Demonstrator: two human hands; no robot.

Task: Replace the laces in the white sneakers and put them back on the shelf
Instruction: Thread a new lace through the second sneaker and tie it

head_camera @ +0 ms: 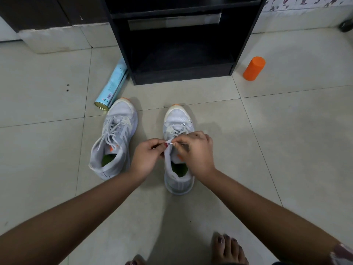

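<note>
Both hands, left (148, 155) and right (194, 148), pinch a lace tip (170, 143) over the right-side sneaker (178, 169); best to steer the tip squarely into the next eyelet.

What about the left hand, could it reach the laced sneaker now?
Probably yes: the laced sneaker stands beside the left hand with nothing between; it must first drop the lace it pinches.

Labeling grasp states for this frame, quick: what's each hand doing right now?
Left hand: closed, pinching the white lace over the right sneaker.
Right hand: closed, pinching the same lace.
</note>
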